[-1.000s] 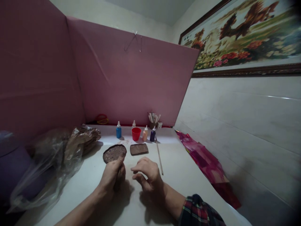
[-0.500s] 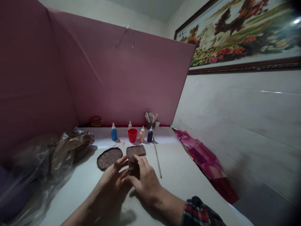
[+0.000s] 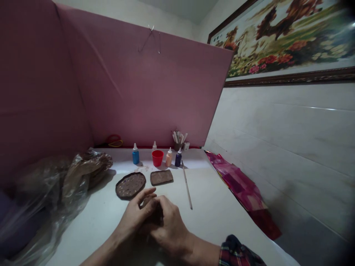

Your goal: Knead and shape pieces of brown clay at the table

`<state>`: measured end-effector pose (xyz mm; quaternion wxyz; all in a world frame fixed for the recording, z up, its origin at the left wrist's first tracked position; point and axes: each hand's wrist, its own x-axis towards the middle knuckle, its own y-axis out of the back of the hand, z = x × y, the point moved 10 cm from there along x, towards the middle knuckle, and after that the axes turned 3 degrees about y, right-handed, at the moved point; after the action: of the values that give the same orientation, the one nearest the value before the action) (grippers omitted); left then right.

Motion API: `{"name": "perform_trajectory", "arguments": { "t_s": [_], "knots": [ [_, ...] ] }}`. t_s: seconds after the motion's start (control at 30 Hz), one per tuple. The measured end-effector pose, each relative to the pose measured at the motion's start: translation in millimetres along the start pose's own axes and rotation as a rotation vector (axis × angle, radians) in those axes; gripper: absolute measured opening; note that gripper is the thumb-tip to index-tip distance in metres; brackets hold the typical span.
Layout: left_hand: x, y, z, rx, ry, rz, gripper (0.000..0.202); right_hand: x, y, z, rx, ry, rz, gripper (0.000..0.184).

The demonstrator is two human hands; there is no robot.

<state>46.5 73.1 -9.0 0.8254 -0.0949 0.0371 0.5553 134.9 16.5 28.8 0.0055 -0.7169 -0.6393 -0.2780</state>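
My left hand [image 3: 135,212] and my right hand [image 3: 170,223] meet low over the white work surface, fingers curled around a lump of brown clay [image 3: 158,215]. Only a dark bit of that lump shows between them; the fingers and shadow cover the rest. Just beyond my left hand lies a roundish brown clay slab [image 3: 130,186] with a raised dark rim and speckles. A smaller rectangular clay slab [image 3: 161,177] lies past my fingertips. To the right of it rests a thin stick-like tool [image 3: 187,186], possibly a brush.
A red cup [image 3: 157,158] stands among a blue bottle [image 3: 135,155], a peach bottle [image 3: 169,158] and a dark blue bottle [image 3: 178,158]. Behind is a holder of tools [image 3: 179,138]. Crumpled plastic bags [image 3: 85,168] lie left; magenta sheets [image 3: 238,179] lie right.
My hands have drawn closer together and slightly toward me, hiding most of the clay lump that showed between the fingers before. The rectangular slab is now uncovered.
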Motion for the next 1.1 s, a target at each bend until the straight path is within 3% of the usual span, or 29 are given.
{"name": "perform_trajectory", "arguments": {
  "t_s": [0.2,0.37,0.47,0.63,0.8,0.97,1.1],
  "knots": [
    [-2.5,-1.0,-2.5,-0.109,0.034,0.013,0.061,-1.8,-3.7,-7.7,0.012,0.042,-0.044,0.048],
    [-14.5,-15.6,-15.4,-0.442,0.249,-0.055,0.044,-5.2,-2.3,-10.9,-0.015,0.056,-0.074,0.05],
    [-19.6,-21.0,-20.4,-0.549,0.35,-0.097,0.038,-3.8,4.2,-19.2,-0.143,0.143,-0.045,0.039],
    [-18.0,-26.9,-22.5,-0.687,0.399,-0.199,0.033,-7.6,7.5,-37.9,-0.214,0.363,0.004,0.033],
    [-14.1,-14.1,-26.8,-0.579,0.359,-0.08,0.04,-12.1,10.8,-48.3,-0.225,0.502,0.053,0.027],
    [-11.4,-10.4,-37.4,-0.478,0.418,-0.045,0.054,-10.8,9.3,-49.1,-0.21,0.514,0.024,0.022],
    [-10.4,-3.5,-30.5,-0.298,0.348,0.005,0.06,-11.3,11.9,-52.8,-0.197,0.542,0.036,0.021]
  ]
}}
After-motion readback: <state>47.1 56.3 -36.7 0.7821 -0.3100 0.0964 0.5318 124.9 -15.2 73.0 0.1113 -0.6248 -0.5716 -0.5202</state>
